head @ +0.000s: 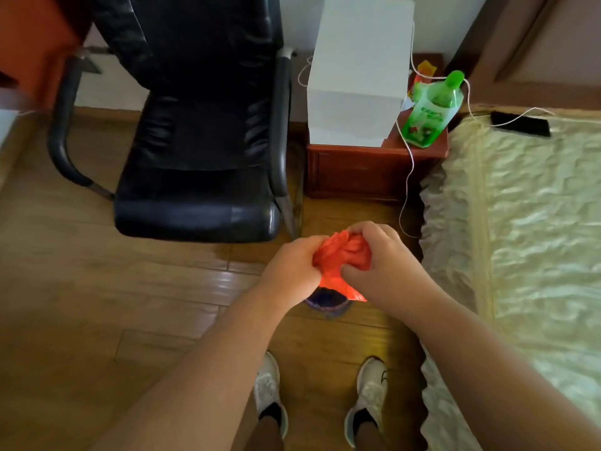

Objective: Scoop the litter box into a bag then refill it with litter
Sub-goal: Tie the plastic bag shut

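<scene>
Both hands are curled tight around a crumpled thin orange-red plastic bag point(341, 258), held in front of the body above the floor: the left hand point(294, 270) grips its left side and the right hand point(383, 262) pinches and bunches the top. A tail of the bag hangs down between the wrists. By the look of it the bag is being worked open or gathered at its mouth; which one, the view does not settle. No litter box, scoop or sack of litter shows here, so scooping and refilling both look still to come, or are going on out of view. Just below the bag sits a dark blue rounded object point(327, 302), too hidden to name. The room has a glossy brown wood-plank floor point(130, 288), a black leather armchair point(195, 141), a reddish wooden nightstand point(367, 170) bearing a white paper bag point(357, 76) and a green plastic bottle point(432, 112), and a bed with a cream quilted cover point(527, 222).
</scene>
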`<state>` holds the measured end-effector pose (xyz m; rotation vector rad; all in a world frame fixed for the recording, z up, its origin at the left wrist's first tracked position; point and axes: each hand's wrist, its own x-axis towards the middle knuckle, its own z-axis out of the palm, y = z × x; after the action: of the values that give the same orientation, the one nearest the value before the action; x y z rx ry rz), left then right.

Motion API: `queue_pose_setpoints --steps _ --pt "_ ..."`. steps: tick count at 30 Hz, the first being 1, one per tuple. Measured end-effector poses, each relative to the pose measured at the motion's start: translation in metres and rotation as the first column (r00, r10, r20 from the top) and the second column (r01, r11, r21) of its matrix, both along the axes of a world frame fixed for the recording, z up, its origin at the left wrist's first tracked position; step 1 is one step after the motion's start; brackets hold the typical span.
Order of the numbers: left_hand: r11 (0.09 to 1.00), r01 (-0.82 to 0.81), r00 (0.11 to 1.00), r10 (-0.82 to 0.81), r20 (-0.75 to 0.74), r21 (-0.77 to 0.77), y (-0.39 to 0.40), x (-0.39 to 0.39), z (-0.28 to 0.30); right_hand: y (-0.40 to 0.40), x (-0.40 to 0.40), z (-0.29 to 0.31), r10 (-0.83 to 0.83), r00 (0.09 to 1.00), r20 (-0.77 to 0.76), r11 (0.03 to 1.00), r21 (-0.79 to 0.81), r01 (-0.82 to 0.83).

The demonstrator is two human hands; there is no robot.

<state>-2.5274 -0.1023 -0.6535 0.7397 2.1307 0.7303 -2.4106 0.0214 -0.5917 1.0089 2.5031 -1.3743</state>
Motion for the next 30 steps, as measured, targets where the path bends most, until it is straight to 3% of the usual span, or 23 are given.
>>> queue_pose_setpoints --steps 9,18,22,27,30 --pt "0.996 0.003 1.0 -0.003 0.002 -0.089 0.016 0.003 -0.164 0.01 0.0 -0.176 -0.028 0.992 0.125 0.999 -0.042 0.034" --pt "0.98 0.012 0.997 0.005 0.082 -0.199 0.008 0.006 -0.286 0.002 -0.01 -0.309 -0.044 0.976 0.215 0.999 -0.021 0.05" --pt "0.986 0.008 0.995 0.009 0.104 -0.165 -0.002 0.014 -0.313 -0.005 -0.012 -0.346 -0.034 0.968 0.247 0.999 -0.03 0.043" --pt "0.96 0.098 0.991 -0.119 -0.065 -0.263 -0.013 0.024 -0.325 -0.008 -0.018 -0.375 -0.094 0.952 0.29 0.991 -0.06 0.117" --pt "0.974 0.111 0.986 -0.132 -0.1 -0.2 -0.011 0.021 -0.335 -0.005 -0.025 -0.388 -0.116 0.949 0.292 0.984 -0.096 0.15"
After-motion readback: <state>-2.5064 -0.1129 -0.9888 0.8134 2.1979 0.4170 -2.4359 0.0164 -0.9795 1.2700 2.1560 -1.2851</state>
